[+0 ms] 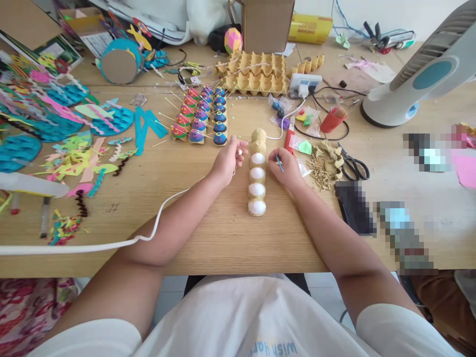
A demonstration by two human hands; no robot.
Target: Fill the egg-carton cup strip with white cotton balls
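A strip cut from an egg carton (pixel 258 174) lies lengthwise in front of me. Several of its nearer humps carry smooth white caps (pixel 257 190), while the far end is bare cardboard. At the strip's left, my left hand (pixel 227 159) pinches a small white lump (pixel 240 152) in its fingertips. To the right of the strip, my right hand (pixel 287 168) is closed around a thin blue stick (pixel 278 163) that points down toward the table. Neither hand visibly touches the strip.
Painted carton strips (pixel 199 119) with cotton swabs stand behind my left hand. A white cable (pixel 159 213) crosses my left forearm. At right are carton scraps (pixel 325 168), scissors (pixel 355 166), a phone (pixel 355 208), a red cup (pixel 333 119) and a fan (pixel 412 79). Paper crafts (pixel 74 158) crowd the left.
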